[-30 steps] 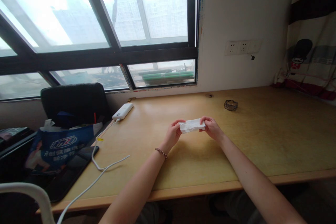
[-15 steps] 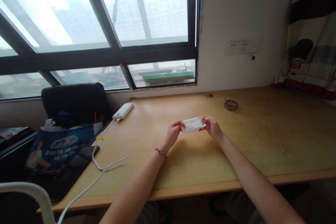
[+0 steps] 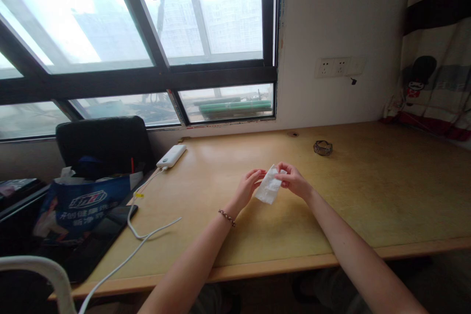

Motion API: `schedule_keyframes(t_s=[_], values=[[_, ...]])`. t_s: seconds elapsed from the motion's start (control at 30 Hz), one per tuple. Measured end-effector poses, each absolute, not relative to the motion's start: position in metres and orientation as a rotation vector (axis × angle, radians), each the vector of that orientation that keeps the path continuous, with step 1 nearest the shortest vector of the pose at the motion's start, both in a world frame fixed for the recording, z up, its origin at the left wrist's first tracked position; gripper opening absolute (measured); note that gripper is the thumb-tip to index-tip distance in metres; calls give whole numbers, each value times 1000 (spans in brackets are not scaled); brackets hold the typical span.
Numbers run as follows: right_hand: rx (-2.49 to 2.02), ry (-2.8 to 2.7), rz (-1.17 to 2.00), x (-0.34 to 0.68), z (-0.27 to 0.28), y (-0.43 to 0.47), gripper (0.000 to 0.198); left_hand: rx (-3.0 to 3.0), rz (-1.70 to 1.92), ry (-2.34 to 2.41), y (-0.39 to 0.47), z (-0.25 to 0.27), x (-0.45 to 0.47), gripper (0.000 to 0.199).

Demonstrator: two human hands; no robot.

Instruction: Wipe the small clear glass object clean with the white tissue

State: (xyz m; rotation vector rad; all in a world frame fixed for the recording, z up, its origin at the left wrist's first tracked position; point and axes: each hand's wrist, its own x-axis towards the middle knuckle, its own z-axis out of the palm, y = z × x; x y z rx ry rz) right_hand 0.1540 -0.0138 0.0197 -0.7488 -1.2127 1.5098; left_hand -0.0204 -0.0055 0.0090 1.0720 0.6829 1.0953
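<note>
Tissue (image 3: pixel 268 190) up in the air over the middle of the table (image 3: pixel 368 196), as I see it from my end through the head camera. My right hand (image 3: pixel 295 180) has it, thumb and fingers pinching its upper right part. From there the white sheet slants down toward the left, its lower end loose above the wood. My left hand (image 3: pixel 247 189) is at its left side, thumb and fingers parted rather than closed on anything; whether the fingertips brush the edge, I cannot tell from here. A beaded bracelet (image 3: pixel 227 217) circles that wrist.

Beyond the right hand, toward the wall (image 3: pixel 342 10), a dark ring (image 3: pixel 323 147) sits on the table (too small for me to make out what it is). At the far left corner lies a white power bank (image 3: pixel 171 155), with a white cable (image 3: pixel 162 228) plugged into its near end and trailing down the table's left side. Past that edge I have a black chair (image 3: pixel 105 142) with a blue bag (image 3: pixel 86 203) in front of it, and a dark slab (image 3: pixel 97 250) beside the bag. A window (image 3: pixel 221 10) stands behind, sockets (image 3: pixel 333 66) to its right.
</note>
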Motion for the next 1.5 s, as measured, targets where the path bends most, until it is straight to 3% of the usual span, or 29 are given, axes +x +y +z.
schedule_keyframes(t_s=[0.13,0.37,0.53,0.67,1.13,1.5], values=[[-778,-1260,1452,150,16,-14,23,1095,867,720,-14,5,-12,33],[-838,-1027,1212,159,16,-3,33,988,1055,768,-9,-6,-11,37],[-688,-1191,1584,153,19,-12,49,1001,1177,799,-7,-4,-13,38],[-604,-1359,1803,144,17,-19,49,1105,1136,814,-11,-3,-13,38],[-717,-1193,1558,150,18,-10,50,1201,1011,867,-13,10,-13,28],[-739,-950,1371,166,19,3,55,1319,768,903,-14,0,-13,33]])
